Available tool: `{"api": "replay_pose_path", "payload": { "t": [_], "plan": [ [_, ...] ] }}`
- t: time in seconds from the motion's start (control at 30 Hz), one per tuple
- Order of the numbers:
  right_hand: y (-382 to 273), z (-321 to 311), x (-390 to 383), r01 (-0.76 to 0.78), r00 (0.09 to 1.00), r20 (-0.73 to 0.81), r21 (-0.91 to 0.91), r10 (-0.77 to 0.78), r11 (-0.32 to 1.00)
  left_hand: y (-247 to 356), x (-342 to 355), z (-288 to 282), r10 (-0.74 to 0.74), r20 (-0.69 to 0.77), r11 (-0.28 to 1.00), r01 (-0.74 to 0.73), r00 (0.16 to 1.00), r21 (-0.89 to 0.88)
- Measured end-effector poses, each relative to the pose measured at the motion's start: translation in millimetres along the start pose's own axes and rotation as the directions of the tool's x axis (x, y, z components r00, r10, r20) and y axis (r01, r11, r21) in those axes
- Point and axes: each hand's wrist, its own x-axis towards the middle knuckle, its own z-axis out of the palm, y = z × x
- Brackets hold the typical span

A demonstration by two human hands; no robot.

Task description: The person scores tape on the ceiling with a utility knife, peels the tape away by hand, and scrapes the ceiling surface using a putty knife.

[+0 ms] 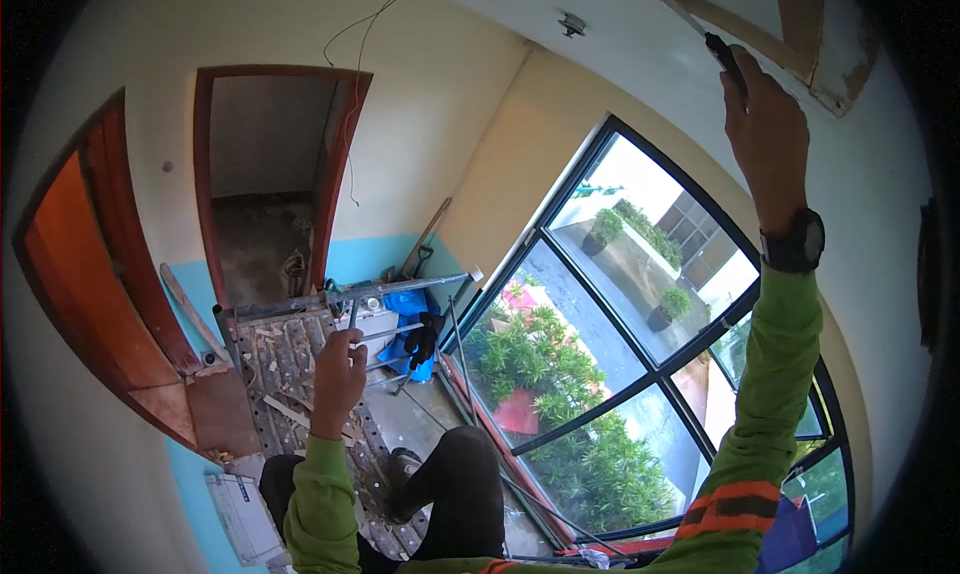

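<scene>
Right hand stretches high overhead, left hand lower, both curled

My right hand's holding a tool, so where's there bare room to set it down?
Barest is the grey floor bordered by the platform, the raised knee and the blue sheet, though bars cross nearby. Dim floor beyond the doorway also looks mostly open. Crowded: the platform, strewn with scraps, and around the sheet and leaning handles.

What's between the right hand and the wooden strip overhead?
The head view shows a black-handled tool with a thin blade, gripped in the right hand.
</scene>
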Motion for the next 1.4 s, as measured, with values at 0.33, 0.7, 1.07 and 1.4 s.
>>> {"api": "replay_pose_path", "payload": {
  "t": [0.33, 0.7, 1.07, 1.4],
  "plan": [
    [-16.6, 20.4, -13.4, -0.094, 0.995, -0.033, -0.015, 0.094, 0.995, 10.5, -3.3, -5.8, 0.012, -0.001, 1.000, -0.012, 1.000, -0.015],
    [21.8, 29.0, -12.5, -0.294, 0.953, 0.204, 0.435, 0.224, 0.851, -11.6, -10.1, 3.2, 0.024, 0.004, 0.998, -0.025, 1.000, 0.063],
    [16.3, 4.8, -17.4, -0.117, 0.993, 0.055, 0.308, 0.105, 0.944, -15.3, -6.0, -6.3, -0.016, 0.013, 0.999, 0.015, 1.000, 0.035],
    [21.6, 20.2, -6.9, -0.105, 0.989, 0.120, 0.166, 0.085, 0.980, -3.8, -4.3, -11.4, 0.033, 0.023, 0.998, -0.035, 0.999, 0.061]
  ]
}}
